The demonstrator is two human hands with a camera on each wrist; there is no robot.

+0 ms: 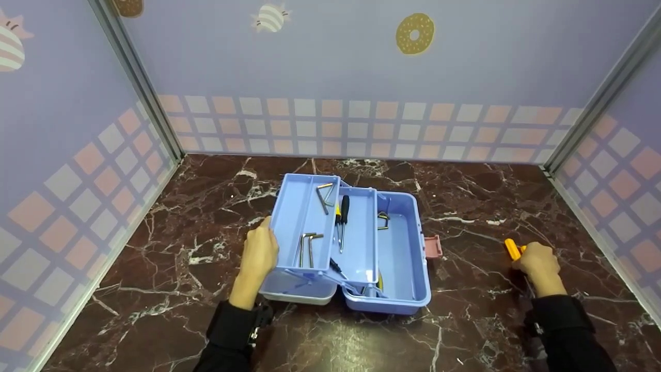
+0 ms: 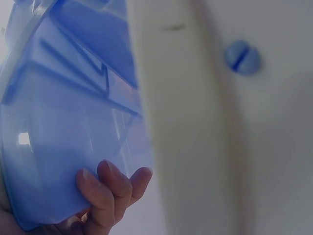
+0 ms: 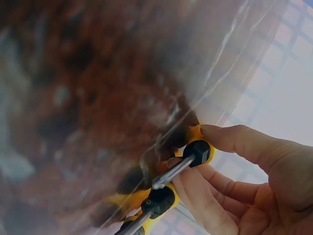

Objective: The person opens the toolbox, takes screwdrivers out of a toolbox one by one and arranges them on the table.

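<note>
A blue toolbox (image 1: pixel 422 258) stands unfolded on the table, its stepped trays spread to the left. My left hand (image 1: pixel 261 248) grips the outer left side of its upper tray (image 1: pixel 290 217); in the left wrist view, curled fingers (image 2: pixel 115 188) show at the blue plastic. Off to the right, my right hand (image 1: pixel 539 264) pinches a yellow-handled screwdriver (image 3: pixel 199 152) between thumb and fingers, close over the table. Another yellow-handled screwdriver (image 3: pixel 159 200) lies right beside it, with part of a further one below. L-shaped hex keys (image 1: pixel 310 248) lie in the upper tray.
The middle tray (image 1: pixel 359 258) holds a black-handled screwdriver (image 1: pixel 345 206) and a yellow-and-black one. A pink latch (image 1: pixel 433 247) sticks out from the box's right side. Patterned walls (image 1: pixel 341 62) enclose the dark marbled table (image 1: pixel 206 268) at the back and both sides.
</note>
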